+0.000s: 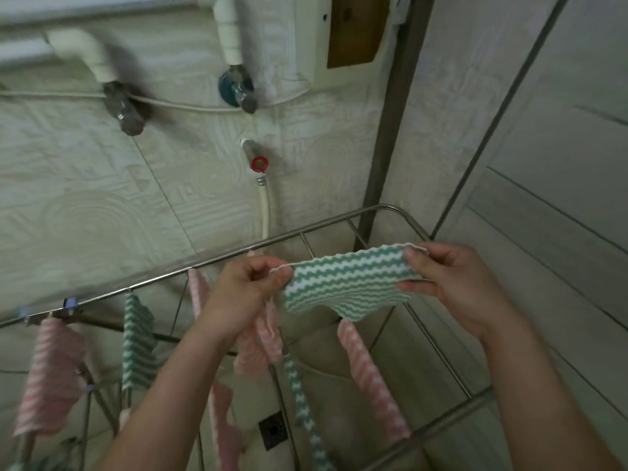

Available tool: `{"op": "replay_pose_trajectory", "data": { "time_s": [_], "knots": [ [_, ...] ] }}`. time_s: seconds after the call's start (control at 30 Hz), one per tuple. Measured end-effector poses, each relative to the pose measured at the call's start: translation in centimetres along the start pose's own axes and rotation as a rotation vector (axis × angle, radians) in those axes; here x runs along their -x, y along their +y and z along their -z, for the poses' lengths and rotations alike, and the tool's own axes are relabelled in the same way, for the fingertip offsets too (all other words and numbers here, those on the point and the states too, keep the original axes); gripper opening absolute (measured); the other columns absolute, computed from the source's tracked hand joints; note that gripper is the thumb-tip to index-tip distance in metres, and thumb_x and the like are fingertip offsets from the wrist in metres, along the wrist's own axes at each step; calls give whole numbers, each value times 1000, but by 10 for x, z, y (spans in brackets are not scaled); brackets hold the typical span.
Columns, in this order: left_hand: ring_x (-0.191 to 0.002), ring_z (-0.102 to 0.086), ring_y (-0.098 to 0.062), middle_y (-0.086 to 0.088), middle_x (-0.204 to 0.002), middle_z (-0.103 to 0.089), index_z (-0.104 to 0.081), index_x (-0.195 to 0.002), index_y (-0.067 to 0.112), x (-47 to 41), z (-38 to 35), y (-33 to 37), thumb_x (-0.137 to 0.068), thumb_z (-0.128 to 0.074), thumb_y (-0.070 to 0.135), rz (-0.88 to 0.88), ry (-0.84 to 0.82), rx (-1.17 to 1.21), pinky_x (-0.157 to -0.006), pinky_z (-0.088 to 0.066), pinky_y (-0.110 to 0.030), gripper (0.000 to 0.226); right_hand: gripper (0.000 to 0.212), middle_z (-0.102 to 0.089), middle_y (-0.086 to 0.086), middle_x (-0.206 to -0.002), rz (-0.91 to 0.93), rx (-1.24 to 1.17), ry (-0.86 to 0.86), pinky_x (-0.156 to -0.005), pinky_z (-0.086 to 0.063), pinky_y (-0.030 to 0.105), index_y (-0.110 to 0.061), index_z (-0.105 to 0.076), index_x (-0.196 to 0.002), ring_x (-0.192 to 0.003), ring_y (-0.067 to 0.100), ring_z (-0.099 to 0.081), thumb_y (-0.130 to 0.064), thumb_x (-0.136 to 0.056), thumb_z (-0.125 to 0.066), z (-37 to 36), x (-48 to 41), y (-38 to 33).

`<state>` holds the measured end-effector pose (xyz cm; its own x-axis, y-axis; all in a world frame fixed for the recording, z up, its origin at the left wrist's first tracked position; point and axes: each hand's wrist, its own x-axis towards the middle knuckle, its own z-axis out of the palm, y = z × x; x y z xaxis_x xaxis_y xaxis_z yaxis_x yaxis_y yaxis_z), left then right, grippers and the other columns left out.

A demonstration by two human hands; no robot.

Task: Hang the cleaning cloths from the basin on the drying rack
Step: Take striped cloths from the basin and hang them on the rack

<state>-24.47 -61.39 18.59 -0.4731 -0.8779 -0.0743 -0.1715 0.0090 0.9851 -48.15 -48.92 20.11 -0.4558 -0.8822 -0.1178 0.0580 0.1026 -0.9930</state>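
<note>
Both hands (244, 287) pinch green cloth (343, 283) — over rack (217, 263).

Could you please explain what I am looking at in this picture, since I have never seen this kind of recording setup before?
There is no machine here: a person works with two bare hands. The single picture comes from a wide-angle camera worn on the head, looking forward and down, so the forearms enter from the bottom edge. The left hand and right hand each pinch one end of a green-and-white striped cloth, stretching it between them above a metal rack. Nothing lies on a table. Instead, a pink cloth, a green cloth and several more already hang from the rack's rods. Behind is a tiled wall with taps, and a floor drain shows below.
</note>
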Motion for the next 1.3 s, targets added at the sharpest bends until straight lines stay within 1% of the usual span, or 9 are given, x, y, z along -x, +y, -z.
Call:
{"op": "replay_pose_trajectory", "data": {
  "time_s": [0.17,0.4,0.6,0.77,0.93,1.03,1.1,1.23,1.3],
  "knots": [
    [-62,-60,-1,6,-66,-69,-72,-80,9,-33,-4,-20,-85,-66,10,105,115,-33,-62,-46,-13,8,16,-72,2,-83,-89,49,-76,-61,-59,23,-8,-71,-91,-77,12,-69,-19,-91,-60,1,-62,16],
    [-74,-65,-17,0,-71,-68,-73,-83,15,-99,-12,-80,-86,-65,27,236,207,-460,-73,-49,-29,14,23,-64,3,-90,-296,281,-63,-76,-59,34,-5,-65,-100,-85,16,-64,-25,-97,-53,-26,-148,92],
    [-85,-67,-24,-6,-89,-72,-72,-93,15,-131,-9,-100,-90,-57,31,327,255,-550,-81,-53,-35,22,28,-61,7,-87,-260,387,-33,-61,-59,26,-3,-64,-94,-75,13,-62,-27,-97,-52,-41,-187,112],
    [-91,-65,-25,-7,-93,-72,-72,-97,15,-142,-10,-105,-92,-53,31,353,266,-635,-77,-48,-29,25,41,-51,4,-61,-151,578,14,-66,-59,39,-15,-46,-59,-66,26,-66,-28,-97,-51,-53,-207,117],
    [-92,-66,-26,-9,-96,-73,-70,-101,15,-149,-10,-112,-92,-52,31,369,274,-627,-83,-52,-35,26,47,-47,5,-54,-110,664,43,-61,-54,43,-19,-37,-52,-70,35,-67,-31,-96,-49,-60,-215,122],
    [-86,-68,-21,-6,-93,-73,-69,-107,16,-152,-8,-114,-92,-50,34,364,293,-585,-82,-53,-33,30,43,-54,12,-60,-125,642,66,-63,-54,42,-9,-49,-59,-71,36,-67,-32,-95,-46,-67,-219,125],
    [-82,-67,-20,-6,-89,-73,-67,-108,17,-154,-8,-113,-93,-49,36,365,307,-564,-79,-53,-32,30,38,-65,17,-78,-132,658,65,-67,-55,43,0,-62,-81,-76,34,-67,-31,-95,-45,-72,-220,126],
    [-87,-66,-25,-5,-91,-72,-57,-116,23,-150,-13,-109,-90,-51,42,313,341,-709,-78,-52,-36,33,35,-61,14,-111,79,1027,-7,-78,-47,34,-5,-54,-120,-101,30,-58,-28,-93,-51,-78,-199,111],
    [-88,-65,-27,-4,-94,-71,-58,-114,25,-143,-18,-102,-88,-54,40,219,315,-837,-78,-53,-39,30,27,-65,11,-103,122,1101,-94,-73,-47,32,-8,-60,-106,-97,29,-61,-30,-92,-53,-80,-182,103]
  ]
}}
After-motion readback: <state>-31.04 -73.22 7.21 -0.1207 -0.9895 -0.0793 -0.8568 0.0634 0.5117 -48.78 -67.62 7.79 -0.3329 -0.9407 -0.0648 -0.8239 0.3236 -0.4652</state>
